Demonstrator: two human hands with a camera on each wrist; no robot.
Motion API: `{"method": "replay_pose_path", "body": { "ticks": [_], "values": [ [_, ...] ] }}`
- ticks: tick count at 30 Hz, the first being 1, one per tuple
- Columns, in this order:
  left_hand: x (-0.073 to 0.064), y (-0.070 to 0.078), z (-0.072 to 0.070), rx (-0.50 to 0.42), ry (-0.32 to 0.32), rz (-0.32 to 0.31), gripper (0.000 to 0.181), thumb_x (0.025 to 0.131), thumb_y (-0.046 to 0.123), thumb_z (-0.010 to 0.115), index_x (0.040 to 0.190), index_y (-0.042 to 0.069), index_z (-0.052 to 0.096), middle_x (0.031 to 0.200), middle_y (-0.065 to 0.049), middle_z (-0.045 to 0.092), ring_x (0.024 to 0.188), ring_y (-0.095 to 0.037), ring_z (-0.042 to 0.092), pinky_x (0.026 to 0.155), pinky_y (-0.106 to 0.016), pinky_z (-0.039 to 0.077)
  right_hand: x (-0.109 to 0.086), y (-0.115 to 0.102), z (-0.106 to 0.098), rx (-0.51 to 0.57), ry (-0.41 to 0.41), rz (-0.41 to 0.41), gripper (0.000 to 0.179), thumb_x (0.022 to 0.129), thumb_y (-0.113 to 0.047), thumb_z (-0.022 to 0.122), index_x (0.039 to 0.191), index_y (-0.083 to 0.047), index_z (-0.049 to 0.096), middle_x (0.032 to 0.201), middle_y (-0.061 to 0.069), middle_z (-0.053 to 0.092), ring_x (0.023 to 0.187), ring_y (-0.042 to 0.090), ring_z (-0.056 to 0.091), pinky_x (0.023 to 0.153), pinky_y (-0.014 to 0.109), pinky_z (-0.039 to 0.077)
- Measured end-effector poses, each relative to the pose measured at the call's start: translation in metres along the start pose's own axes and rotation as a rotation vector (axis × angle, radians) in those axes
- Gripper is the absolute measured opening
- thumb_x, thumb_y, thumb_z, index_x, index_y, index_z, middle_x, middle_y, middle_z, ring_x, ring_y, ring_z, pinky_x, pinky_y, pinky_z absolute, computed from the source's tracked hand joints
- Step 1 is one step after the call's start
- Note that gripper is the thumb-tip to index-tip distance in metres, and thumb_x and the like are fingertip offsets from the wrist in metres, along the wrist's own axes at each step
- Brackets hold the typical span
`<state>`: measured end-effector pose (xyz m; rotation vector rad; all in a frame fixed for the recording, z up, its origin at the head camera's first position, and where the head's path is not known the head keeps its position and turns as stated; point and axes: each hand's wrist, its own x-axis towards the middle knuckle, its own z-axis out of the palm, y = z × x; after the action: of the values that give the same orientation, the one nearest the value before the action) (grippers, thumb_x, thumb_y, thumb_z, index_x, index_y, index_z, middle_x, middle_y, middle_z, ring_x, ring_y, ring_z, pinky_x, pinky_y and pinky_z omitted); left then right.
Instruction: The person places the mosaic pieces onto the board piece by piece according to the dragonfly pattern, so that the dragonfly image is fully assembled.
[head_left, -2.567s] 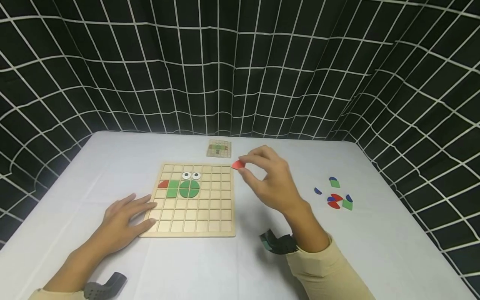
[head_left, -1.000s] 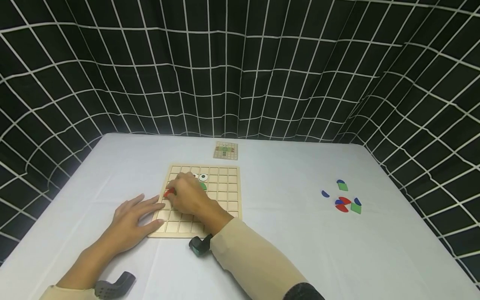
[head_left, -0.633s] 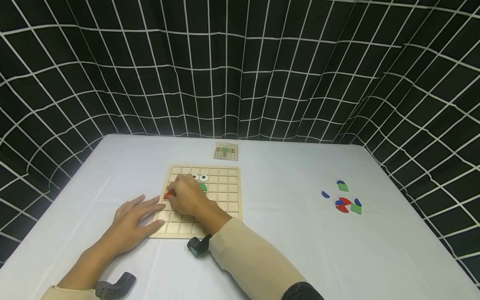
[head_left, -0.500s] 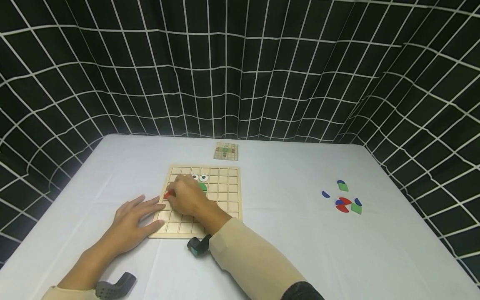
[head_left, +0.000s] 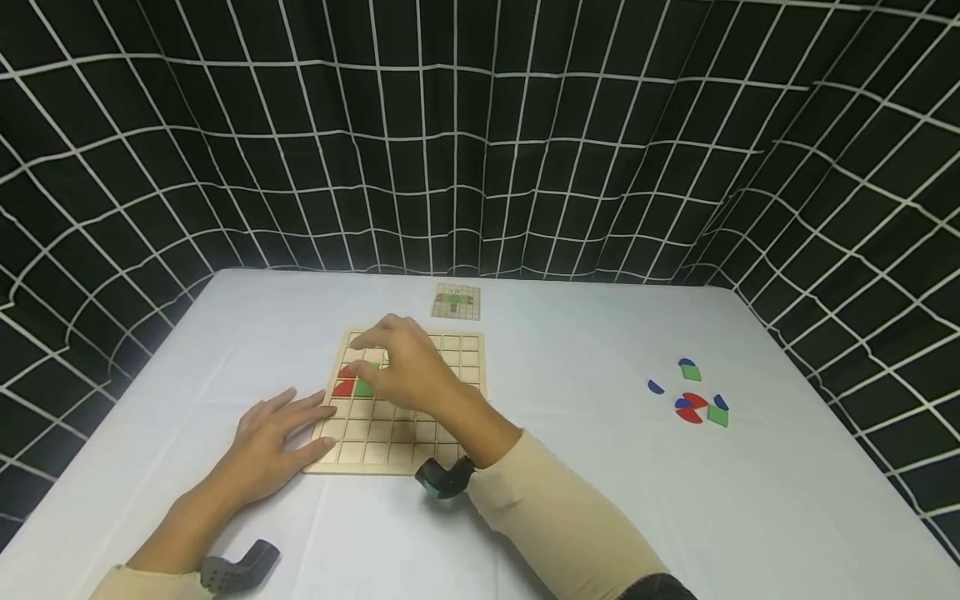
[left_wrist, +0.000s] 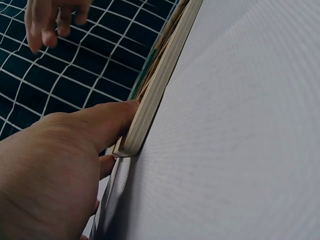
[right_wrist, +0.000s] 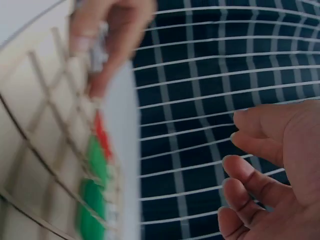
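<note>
A wooden grid board [head_left: 360, 454] lies on the white table. My left hand [head_left: 273, 433] rests at its left edge, fingers spread and thumb touching the rim, as the left wrist view also shows. Over the upper left of the board hovers my right hand [head_left: 408, 367], thumb and fingers parted with nothing between them. Two red quarter-round pieces, the lower one [head_left: 342, 388] in full sight, sit in the left column. Beside them is a green square [head_left: 363, 389]. The right hand covers the eye pieces and the green round shape in the head view.
A small pattern card [head_left: 456, 302] lies behind the board. At the right of the table are loose red pieces [head_left: 693, 400], green squares [head_left: 717, 415] and several blue half-rounds [head_left: 656, 387]. A black curtain with white grid lines [head_left: 480, 150] surrounds the table's back and sides.
My right hand brought a red quarter-round piece from the right to the board's left column, let go of it and has lifted away up and right. The left hand keeps its place on the board.
</note>
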<state>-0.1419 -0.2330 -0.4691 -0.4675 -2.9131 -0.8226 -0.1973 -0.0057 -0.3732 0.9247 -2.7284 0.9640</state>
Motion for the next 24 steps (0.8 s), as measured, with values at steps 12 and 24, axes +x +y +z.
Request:
{"method": "replay_pose_path", "body": {
  "ticks": [12, 24],
  "values": [
    [0.001, -0.002, 0.002, 0.0, 0.002, -0.009, 0.046, 0.086, 0.044, 0.067, 0.125, 0.019, 0.062, 0.144, -0.011, 0.049, 0.138, -0.044, 0.027, 0.11, -0.066, 0.01, -0.049, 0.006, -0.071, 0.087, 0.192, -0.181, 0.023, 0.084, -0.015, 0.071, 0.106, -0.011, 0.072, 0.102, -0.002, 0.063, 0.101, 0.012, 0.056, 0.087, 0.032, 0.049],
    [0.0, -0.002, 0.003, -0.003, -0.001, -0.025, 0.048, 0.086, 0.045, 0.066, 0.126, 0.019, 0.062, 0.144, -0.011, 0.049, 0.139, -0.044, 0.026, 0.111, -0.066, 0.009, -0.1, 0.025, -0.119, 0.018, 0.28, -0.216, 0.028, 0.08, -0.009, 0.077, 0.107, -0.01, 0.072, 0.104, 0.0, 0.063, 0.105, 0.015, 0.056, 0.087, 0.033, 0.05]
  ]
}}
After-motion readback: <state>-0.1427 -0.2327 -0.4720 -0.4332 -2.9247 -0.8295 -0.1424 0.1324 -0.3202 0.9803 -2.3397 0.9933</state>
